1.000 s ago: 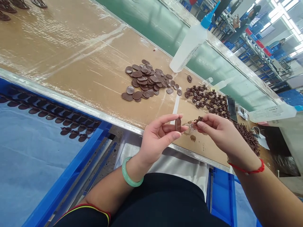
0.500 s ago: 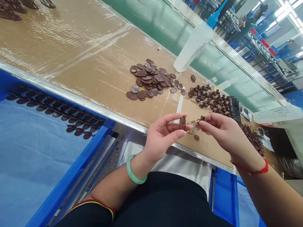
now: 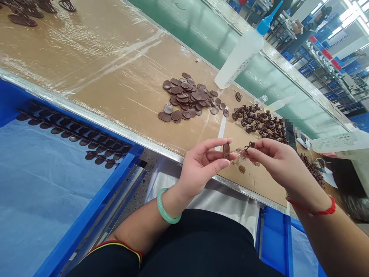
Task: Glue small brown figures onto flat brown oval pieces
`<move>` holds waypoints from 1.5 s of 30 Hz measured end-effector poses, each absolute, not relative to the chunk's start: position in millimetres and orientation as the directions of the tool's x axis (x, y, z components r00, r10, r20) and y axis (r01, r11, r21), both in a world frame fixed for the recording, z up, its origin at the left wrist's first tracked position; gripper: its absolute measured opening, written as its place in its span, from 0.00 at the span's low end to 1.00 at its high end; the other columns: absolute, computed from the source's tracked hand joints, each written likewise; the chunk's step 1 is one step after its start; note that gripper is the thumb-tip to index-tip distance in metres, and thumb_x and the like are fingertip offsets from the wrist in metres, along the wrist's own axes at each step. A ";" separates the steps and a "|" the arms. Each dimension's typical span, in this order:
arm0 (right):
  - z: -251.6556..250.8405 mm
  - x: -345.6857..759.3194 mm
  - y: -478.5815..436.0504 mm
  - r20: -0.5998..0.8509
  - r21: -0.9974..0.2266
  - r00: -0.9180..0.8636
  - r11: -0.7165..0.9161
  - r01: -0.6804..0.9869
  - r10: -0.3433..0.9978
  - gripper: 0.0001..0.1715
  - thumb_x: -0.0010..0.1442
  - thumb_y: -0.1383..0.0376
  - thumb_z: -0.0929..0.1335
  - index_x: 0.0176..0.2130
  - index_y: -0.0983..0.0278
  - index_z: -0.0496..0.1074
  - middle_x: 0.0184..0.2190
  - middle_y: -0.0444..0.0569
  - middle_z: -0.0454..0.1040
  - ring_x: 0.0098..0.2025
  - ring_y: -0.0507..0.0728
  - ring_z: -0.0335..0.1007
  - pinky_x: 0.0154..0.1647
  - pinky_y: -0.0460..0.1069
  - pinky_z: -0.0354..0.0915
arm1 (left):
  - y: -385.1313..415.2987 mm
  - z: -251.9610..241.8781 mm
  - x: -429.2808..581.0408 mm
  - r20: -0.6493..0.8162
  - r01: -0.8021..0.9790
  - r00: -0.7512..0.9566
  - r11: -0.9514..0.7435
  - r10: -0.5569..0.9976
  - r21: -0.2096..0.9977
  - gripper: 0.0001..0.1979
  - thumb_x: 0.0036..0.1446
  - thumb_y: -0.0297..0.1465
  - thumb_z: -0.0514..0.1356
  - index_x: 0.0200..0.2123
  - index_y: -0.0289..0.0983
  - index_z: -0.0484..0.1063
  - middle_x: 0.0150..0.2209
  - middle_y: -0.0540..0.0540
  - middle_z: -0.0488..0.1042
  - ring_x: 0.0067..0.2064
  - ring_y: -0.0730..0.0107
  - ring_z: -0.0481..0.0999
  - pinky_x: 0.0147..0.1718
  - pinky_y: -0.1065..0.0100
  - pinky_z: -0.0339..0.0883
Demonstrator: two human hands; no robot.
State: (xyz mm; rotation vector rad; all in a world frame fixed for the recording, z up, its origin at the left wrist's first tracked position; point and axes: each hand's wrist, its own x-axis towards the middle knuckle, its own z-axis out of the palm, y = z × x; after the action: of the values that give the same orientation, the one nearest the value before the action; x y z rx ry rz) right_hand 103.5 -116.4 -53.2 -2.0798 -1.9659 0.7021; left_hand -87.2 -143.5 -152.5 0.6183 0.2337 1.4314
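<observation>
Head view: left hand (image 3: 200, 167) pinches brown oval disc (image 3: 226, 151), long axis upright; right hand (image 3: 273, 163) pinches small brown piece (image 3: 250, 145) just beside it.

I held my left hand (image 3: 198, 167) and right hand (image 3: 276, 165) close together, fingertips almost meeting, each thumb pinched to its forefinger, wrists slightly bent, left forearm (image 3: 144, 227) and right forearm (image 3: 323, 227) angled inward.

Pretty clearly a factory workshop, tbh: a long workbench (image 3: 115, 77) is covered with small brown parts (image 3: 184, 96), blue plastic crates (image 3: 273, 238) are set alongside, and metal shelving racks (image 3: 323, 65) are seen behind, with workers (image 3: 305, 29) nearby.
</observation>
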 end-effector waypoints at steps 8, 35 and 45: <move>-46.9 105.0 -123.1 0.172 -0.539 -0.124 0.199 0.819 0.977 0.11 0.61 0.56 0.70 0.38 0.62 0.77 0.51 0.51 0.75 0.52 0.63 0.71 0.51 0.56 0.68 | -143.1 -152.2 -90.6 0.159 -0.822 0.160 0.042 0.974 0.568 0.16 0.56 0.27 0.68 0.48 0.46 0.78 0.51 0.47 0.78 0.44 0.66 0.82 0.42 0.73 0.78; -19.8 82.2 -158.1 -0.054 -0.920 -0.247 0.048 0.389 0.968 0.05 0.62 0.65 0.72 0.35 0.63 0.80 0.48 0.49 0.78 0.50 0.59 0.76 0.48 0.46 0.73 | -167.9 -138.4 -58.3 0.078 -0.703 0.021 -0.041 0.997 0.710 0.16 0.51 0.31 0.72 0.45 0.46 0.81 0.44 0.45 0.81 0.45 0.63 0.81 0.44 0.68 0.77; -20.5 82.9 -159.1 -0.078 -0.926 -0.270 0.031 0.377 0.960 0.05 0.63 0.65 0.71 0.35 0.62 0.80 0.49 0.48 0.78 0.51 0.58 0.75 0.48 0.45 0.72 | -167.4 -141.7 -56.8 0.086 -0.713 0.022 -0.045 0.996 0.699 0.16 0.53 0.30 0.71 0.46 0.45 0.80 0.44 0.45 0.81 0.46 0.64 0.81 0.46 0.68 0.77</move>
State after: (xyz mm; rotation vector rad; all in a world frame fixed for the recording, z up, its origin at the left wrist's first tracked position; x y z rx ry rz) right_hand 82.9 -159.1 -20.5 -1.3643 -1.7046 1.2294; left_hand -56.8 -167.4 -141.7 0.6790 0.5371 1.4951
